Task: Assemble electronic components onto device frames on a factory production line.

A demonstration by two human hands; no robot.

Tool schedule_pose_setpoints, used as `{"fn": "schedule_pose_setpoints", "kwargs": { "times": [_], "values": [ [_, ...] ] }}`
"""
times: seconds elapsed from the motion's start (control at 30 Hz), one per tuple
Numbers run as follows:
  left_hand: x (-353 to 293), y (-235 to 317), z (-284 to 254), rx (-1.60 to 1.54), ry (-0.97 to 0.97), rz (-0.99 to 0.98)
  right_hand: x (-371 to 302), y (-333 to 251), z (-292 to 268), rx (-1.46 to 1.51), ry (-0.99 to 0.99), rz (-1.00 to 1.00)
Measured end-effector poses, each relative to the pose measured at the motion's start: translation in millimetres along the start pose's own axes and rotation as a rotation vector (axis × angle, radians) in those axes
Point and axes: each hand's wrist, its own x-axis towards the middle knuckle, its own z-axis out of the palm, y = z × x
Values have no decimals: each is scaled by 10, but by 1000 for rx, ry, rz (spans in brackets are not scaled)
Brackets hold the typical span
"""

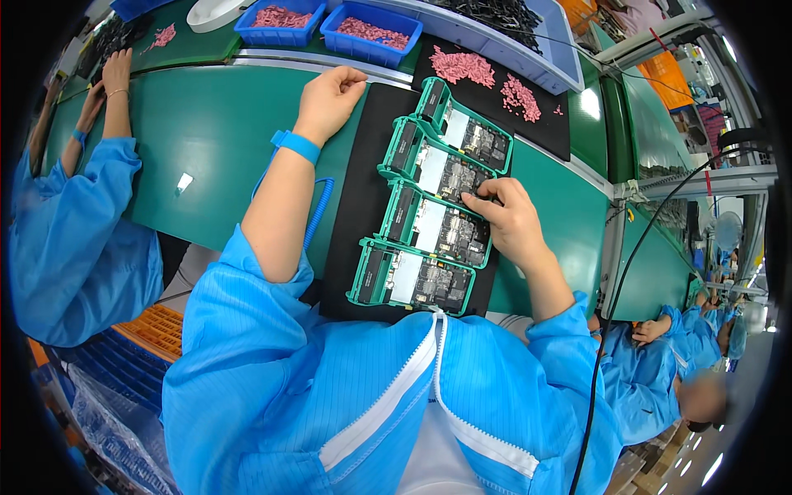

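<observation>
Several green frames point(410, 239) lie in a column on a black mat point(355, 214), each holding a dark circuit board with a silver plate and a black bar. My right hand point(516, 219) reaches in from the right, thumb and fingertips pinched together over the circuit board point(460, 177) in the second frame from the top. Whatever those fingertips hold, if anything, is too small to make out. Left of the top frame, my left hand point(326, 103) is closed above the green table, its thumb and fingers together at the mat's far edge. Its fingers hide anything in them.
Small pink pieces point(462, 66) lie in heaps on a black sheet at the far right. Two blue bins point(367, 49) of pink pieces stand at the back, beside a larger bin point(565, 58) of black parts. A co-worker's hand point(117, 74) is at the left.
</observation>
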Motion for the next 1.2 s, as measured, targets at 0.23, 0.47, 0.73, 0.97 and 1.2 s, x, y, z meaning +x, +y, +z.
{"fn": "schedule_pose_setpoints", "kwargs": {
  "times": [0.23,0.47,0.73,0.97,1.2],
  "values": [
    [-28,-18,-36,25,-14,-7,-32,25,59,112,17,105],
    [-11,-32,-2,14,-4,31,-49,3,67,119,56,78],
    [-23,6,-2,24,-1,39,-13,-30,93,-37,47,-11],
    [-2,-41,1,50,-16,59,13,-146,25,-156,-27,46],
    [5,-70,-5,41,-16,32,-118,-18,81,-41,23,39]
  ]
}}
